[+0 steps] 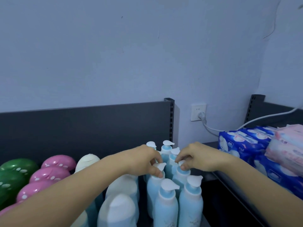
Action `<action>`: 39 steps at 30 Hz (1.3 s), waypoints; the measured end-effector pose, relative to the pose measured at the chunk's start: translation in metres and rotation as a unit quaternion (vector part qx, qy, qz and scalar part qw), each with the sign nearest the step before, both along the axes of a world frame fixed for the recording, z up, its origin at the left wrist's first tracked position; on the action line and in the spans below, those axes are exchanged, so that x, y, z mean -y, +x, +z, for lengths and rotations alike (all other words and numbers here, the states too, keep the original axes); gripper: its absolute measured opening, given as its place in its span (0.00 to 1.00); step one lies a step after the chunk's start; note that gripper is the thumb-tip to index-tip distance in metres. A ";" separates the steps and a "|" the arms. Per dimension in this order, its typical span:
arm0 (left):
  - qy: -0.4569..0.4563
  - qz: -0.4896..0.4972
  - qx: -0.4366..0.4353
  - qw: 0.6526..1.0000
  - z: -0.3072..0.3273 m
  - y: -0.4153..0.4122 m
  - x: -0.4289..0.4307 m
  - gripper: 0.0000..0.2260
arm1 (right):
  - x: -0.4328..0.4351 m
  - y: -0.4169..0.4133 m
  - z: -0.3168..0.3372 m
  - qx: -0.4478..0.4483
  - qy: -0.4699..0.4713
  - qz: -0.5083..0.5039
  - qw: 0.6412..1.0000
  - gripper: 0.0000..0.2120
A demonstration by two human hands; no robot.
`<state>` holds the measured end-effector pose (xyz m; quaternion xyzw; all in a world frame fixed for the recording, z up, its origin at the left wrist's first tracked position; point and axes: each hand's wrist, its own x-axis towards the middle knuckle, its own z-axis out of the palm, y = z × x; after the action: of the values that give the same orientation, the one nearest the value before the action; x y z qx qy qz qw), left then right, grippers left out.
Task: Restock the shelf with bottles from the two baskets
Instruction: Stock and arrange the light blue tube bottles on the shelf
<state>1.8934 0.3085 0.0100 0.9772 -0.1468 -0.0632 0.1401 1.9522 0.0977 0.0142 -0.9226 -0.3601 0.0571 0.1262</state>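
- Blue pump bottle (154, 185): upright in the second row of a light-blue cluster at the right end of the shelf (82, 128); white pump head under the left hand (146, 158).
- Left hand: fingers (157, 173) curled down over that pump head and neck, gripping it.
- Second blue pump bottle (181, 176): upright, just beside the first, on its right.
- Right hand (196, 158): fingers (184, 167) bent and pinching this bottle's pump top.
- Other blue bottles (190, 203): upright, packed in touching rows in front of and behind the two held.
- White-capped bottles (121, 208): one row to the left of the blue cluster.
- Pink bottles (52, 174), then green bottles (14, 171): further toward the shelf's left end.
- Blue tissue packs (242, 145) and pink packs (288, 145): stacked on the neighbouring shelf to the right.
- Wall socket (198, 112): a white cable (262, 118) plugged in.
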 end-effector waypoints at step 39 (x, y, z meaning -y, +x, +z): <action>0.066 0.072 0.023 0.995 0.005 0.083 -0.042 0.22 | -0.059 0.077 -0.008 -0.022 0.025 -0.072 0.997 0.17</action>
<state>1.9762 0.3501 0.0151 0.9935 -0.0744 -0.0400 0.0765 2.0291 0.1563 0.0067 -0.9413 -0.2907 0.0595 0.1610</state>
